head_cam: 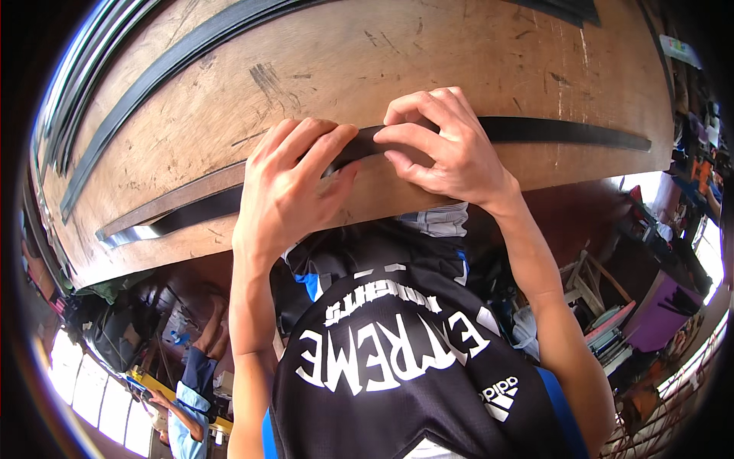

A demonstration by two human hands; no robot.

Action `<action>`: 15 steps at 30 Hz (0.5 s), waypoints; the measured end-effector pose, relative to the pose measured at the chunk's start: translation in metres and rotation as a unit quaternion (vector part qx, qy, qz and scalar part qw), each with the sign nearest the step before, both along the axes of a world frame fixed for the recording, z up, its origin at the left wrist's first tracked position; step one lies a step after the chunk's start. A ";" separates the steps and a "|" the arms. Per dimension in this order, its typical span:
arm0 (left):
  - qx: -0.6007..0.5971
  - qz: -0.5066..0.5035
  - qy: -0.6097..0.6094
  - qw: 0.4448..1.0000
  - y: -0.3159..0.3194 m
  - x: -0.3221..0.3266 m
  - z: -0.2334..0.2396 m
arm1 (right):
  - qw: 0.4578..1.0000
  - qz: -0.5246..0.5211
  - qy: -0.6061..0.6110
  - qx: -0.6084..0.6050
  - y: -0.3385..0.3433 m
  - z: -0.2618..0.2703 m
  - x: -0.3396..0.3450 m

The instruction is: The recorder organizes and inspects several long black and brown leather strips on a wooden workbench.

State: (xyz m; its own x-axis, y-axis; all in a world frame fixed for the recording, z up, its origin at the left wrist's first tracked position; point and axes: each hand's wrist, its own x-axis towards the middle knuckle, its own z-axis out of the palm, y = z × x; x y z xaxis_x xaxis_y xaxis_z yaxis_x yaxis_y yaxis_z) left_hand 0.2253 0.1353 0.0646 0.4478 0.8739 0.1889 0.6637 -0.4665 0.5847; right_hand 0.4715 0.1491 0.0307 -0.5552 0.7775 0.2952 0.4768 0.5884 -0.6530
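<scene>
A long black strip (550, 132), apparently leather, runs across the near part of a wooden tabletop under both hands. Its left part (206, 206) shines at the end, and a brown strip (178, 198) lies along its far edge there. My left hand (292, 178) bends over the strip left of centre, fingers on the far side and thumb on the near side. A short way to the right, my right hand (444, 146) holds it with curled fingers and thumb. Between the hands a short bent stretch shows. The fingers hide where the black and brown strips meet.
More black strips (143, 97) lie across the far left of the scuffed wooden table (344, 74), with others (562, 8) at the far right. The table's near edge runs just before my body. A person in light blue (192, 413) is at lower left; a purple container (659, 312) stands at right.
</scene>
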 end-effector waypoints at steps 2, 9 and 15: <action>0.002 -0.010 -0.003 1.000 -0.002 -0.001 -0.003 | 1.000 0.001 -0.002 -0.002 0.000 0.000 0.000; 0.006 -0.018 -0.002 1.000 -0.002 -0.002 -0.004 | 1.000 0.006 0.000 0.003 -0.002 -0.002 -0.003; 0.005 -0.021 0.008 1.000 -0.002 -0.001 -0.003 | 0.993 -0.035 -0.109 0.027 -0.037 0.005 -0.020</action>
State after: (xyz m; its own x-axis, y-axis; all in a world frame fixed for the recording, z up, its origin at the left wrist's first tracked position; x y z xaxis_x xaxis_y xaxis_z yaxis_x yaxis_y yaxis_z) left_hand 0.2243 0.1331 0.0621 0.4881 0.8519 0.1898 0.6527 -0.5007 0.5686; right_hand 0.4516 0.1117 0.0358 -0.5552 0.8031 0.2164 0.6452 0.5801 -0.4972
